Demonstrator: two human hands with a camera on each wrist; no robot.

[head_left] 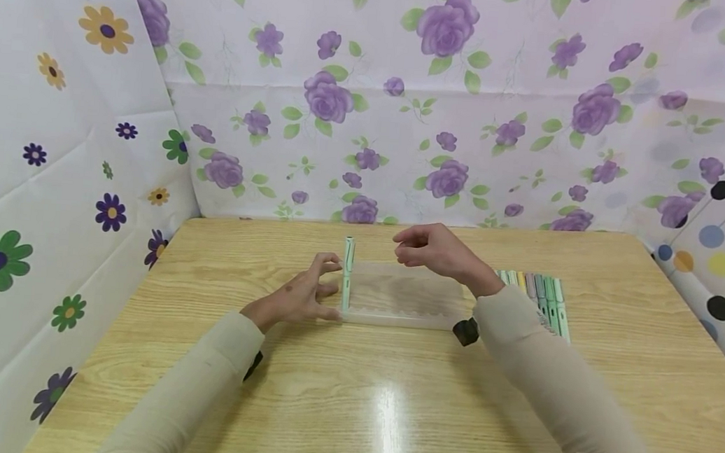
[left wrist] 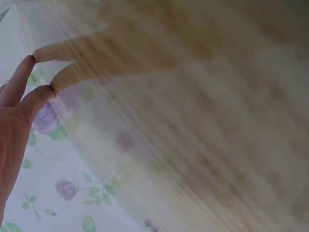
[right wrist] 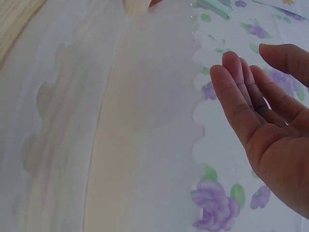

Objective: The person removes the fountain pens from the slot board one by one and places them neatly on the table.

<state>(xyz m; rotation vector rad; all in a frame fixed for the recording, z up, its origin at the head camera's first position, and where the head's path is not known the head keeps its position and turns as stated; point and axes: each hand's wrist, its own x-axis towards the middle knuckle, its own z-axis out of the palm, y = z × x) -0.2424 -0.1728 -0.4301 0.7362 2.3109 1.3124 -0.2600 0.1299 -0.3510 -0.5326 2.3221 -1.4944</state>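
A clear, frosted plastic tray (head_left: 403, 320) with scalloped notches along its edges sits mid-table. At its left end lies a mint-green pen (head_left: 348, 274) with its clip up, placed front to back. My left hand (head_left: 301, 294) is at that end, fingers spread; in the left wrist view its fingertips (left wrist: 48, 91) touch the see-through plastic, which mirrors them. Above the tray's far right part hovers my right hand (head_left: 433, 251), its fingers loosely bent. The right wrist view shows that hand (right wrist: 275, 125) holding nothing, with the pen (right wrist: 212, 7) at the top.
To the right of the tray lies a row of several pens (head_left: 546, 302) in greens, yellow and greyish tones, partly hidden by my right sleeve. All stands on a wood-grain table (head_left: 325, 406). Flower-printed cloth (head_left: 393, 151) rises behind it and at the left.
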